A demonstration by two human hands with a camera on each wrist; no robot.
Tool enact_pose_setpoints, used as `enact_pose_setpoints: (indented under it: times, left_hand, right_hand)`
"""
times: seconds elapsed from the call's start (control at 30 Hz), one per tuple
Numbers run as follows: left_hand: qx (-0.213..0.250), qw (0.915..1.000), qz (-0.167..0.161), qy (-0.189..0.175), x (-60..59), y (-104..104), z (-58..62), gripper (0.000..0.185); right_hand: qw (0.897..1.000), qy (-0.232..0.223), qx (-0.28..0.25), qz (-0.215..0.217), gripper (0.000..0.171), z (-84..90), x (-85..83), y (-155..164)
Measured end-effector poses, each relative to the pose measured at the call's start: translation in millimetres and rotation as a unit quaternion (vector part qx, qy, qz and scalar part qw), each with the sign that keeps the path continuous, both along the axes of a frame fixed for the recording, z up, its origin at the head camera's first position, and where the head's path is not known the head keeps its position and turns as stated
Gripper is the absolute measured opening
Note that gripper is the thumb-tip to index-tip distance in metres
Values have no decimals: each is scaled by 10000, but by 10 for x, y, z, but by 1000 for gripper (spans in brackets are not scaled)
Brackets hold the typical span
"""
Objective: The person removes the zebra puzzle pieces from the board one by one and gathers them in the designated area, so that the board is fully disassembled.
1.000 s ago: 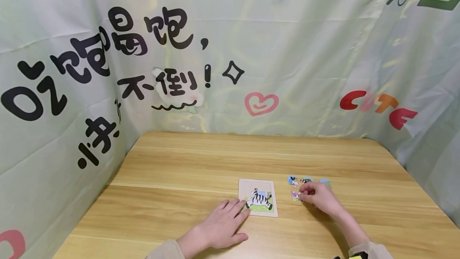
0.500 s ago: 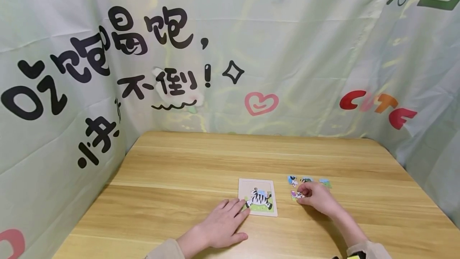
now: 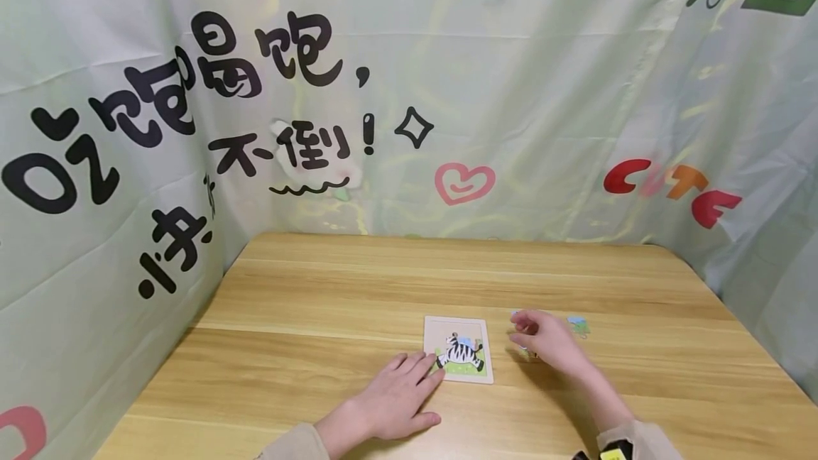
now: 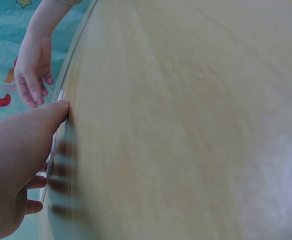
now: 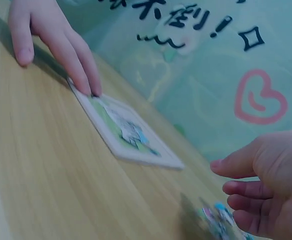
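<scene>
A small jigsaw puzzle board, pale-framed, lies on the table in the head view, with a running zebra on green grass partly assembled in it. My left hand lies flat with spread fingers, its fingertips on the board's lower left corner. To the right of the board, my right hand hovers over loose puzzle pieces and hides most of them in the head view. Its thumb and fingers are bent and apart, with nothing between them in the right wrist view. A blue and green puzzle piece lies beyond its knuckles.
The wooden table reaches back to a printed curtain, which also hangs along the left and right sides. A black and yellow device shows at my right wrist.
My right hand has moved left and slightly away from me, off the near pink and white piece it was touching, and now hangs over the pieces. My left hand stays on the board.
</scene>
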State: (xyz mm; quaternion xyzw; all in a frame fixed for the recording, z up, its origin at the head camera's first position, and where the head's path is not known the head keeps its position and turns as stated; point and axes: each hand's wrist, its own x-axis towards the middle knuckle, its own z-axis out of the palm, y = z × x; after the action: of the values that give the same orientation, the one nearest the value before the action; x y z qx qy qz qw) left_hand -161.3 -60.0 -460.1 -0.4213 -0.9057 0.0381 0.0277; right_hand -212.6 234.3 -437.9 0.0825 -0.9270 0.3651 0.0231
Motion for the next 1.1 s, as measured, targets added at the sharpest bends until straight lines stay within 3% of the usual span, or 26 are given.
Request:
enact_pose_setpoints:
  times: [0.37,0.63,1.1]
  left_hand:
    - [76,10000,-11,4,-19,10,0,68]
    - [106,9999,-38,7,-30,33,13,68]
    - [34,9995,-260,201,-10,124,6,66]
  right_hand:
    - [9957,-230,-626,647,26,58,-91,-476]
    - [9918,-307,-691,1028,27,-44,-119,-688]
    - [9944,-77,-40,1050,31,-148,-67,-800]
